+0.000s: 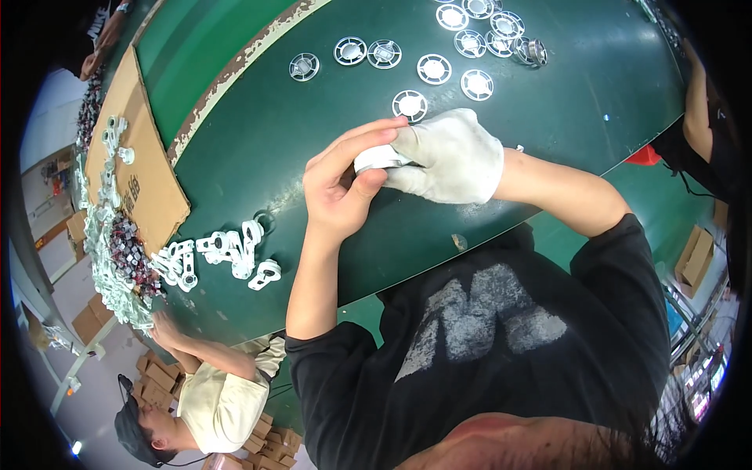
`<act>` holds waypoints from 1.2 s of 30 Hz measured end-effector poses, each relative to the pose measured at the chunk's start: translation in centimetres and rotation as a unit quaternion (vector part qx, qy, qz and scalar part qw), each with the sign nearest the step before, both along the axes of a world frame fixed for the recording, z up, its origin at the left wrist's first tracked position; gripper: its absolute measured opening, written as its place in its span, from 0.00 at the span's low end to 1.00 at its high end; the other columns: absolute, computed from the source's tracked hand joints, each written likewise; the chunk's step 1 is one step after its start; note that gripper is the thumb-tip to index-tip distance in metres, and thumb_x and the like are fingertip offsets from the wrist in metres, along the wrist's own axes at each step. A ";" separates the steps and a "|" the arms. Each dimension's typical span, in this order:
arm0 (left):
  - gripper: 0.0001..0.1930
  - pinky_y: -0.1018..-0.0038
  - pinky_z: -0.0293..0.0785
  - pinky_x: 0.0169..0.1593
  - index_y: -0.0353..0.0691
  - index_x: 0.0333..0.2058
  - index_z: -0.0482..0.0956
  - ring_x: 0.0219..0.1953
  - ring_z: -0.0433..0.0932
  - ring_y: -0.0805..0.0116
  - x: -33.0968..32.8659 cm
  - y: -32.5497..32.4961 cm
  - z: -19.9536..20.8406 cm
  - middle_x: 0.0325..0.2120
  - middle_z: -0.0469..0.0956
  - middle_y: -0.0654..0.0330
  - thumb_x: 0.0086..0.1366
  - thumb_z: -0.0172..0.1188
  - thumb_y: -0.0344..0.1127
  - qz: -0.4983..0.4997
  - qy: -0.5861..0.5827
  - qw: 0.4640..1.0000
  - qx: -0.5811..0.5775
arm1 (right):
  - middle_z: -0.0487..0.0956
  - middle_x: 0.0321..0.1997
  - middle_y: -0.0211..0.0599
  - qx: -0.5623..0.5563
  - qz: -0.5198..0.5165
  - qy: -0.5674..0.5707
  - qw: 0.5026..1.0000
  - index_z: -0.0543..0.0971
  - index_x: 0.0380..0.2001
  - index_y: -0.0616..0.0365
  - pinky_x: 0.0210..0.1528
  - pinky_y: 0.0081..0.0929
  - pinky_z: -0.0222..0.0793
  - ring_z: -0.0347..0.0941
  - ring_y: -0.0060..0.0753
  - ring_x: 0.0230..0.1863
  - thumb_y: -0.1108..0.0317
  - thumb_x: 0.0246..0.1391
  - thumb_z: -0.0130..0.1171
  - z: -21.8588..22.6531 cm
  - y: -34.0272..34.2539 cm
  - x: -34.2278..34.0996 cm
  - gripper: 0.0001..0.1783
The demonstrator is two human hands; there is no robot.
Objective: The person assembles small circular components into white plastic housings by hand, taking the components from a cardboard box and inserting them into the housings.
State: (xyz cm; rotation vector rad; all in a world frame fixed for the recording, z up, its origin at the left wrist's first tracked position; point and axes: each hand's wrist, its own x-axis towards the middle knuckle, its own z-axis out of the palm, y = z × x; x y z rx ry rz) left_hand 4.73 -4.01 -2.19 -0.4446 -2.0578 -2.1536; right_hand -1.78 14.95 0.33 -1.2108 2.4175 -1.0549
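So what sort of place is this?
Probably a factory assembly workshop: a big green worktable, many matching round spoked parts spread on it, and a heap of small white parts beside another person.

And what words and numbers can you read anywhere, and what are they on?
I don't copy words out, but here's where print stands:
Black T-shirt: big, pale, worn lettering.
Cardboard sheet: dark characters near its middle.
Dark shirt, upper left: pale print, too small to read.
Held round part: no print I can make out.

Table (564,102) dark green; held part (374,159) white, silver-edged; glove (462,157) off-white; shirt (595,384) black, grey-printed.
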 end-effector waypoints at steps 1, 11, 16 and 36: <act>0.22 0.70 0.77 0.54 0.30 0.52 0.81 0.53 0.81 0.59 -0.2 -0.2 0.1 0.53 0.80 0.45 0.70 0.63 0.45 -0.007 0.011 1.000 -0.005 | 0.83 0.27 0.40 -0.002 -0.001 0.000 1.000 0.82 0.42 0.47 0.33 0.42 0.78 0.82 0.49 0.31 0.44 0.60 0.59 0.1 -0.1 0.0 0.20; 0.13 0.82 0.65 0.37 0.32 0.46 0.85 0.34 0.69 0.78 -1.1 -2.2 3.8 0.33 0.73 0.65 0.71 0.59 0.34 0.035 -0.162 0.975 -0.151 | 0.79 0.28 0.38 -0.023 0.080 -0.347 0.934 0.78 0.42 0.60 0.37 0.33 0.73 0.77 0.34 0.30 0.54 0.57 0.62 1.1 -0.1 -1.7 0.20; 0.19 0.80 0.54 0.24 0.36 0.30 0.83 0.19 0.63 0.81 -4.6 -8.1 4.2 0.18 0.71 0.69 0.71 0.57 0.46 0.154 -0.301 0.932 -0.129 | 0.83 0.35 0.41 -0.017 0.036 -0.366 0.930 0.77 0.50 0.61 0.43 0.33 0.74 0.79 0.36 0.36 0.51 0.60 0.57 1.1 -0.2 -1.6 0.25; 0.18 0.66 0.76 0.41 0.36 0.44 0.82 0.33 0.78 0.60 8.6 -12.6 6.9 0.36 0.80 0.55 0.55 0.73 0.33 0.171 -0.308 0.735 -0.580 | 0.81 0.34 0.37 0.059 0.067 -0.336 0.937 0.77 0.55 0.64 0.43 0.26 0.75 0.76 0.24 0.34 0.62 0.64 0.55 1.1 -0.8 -0.2 0.21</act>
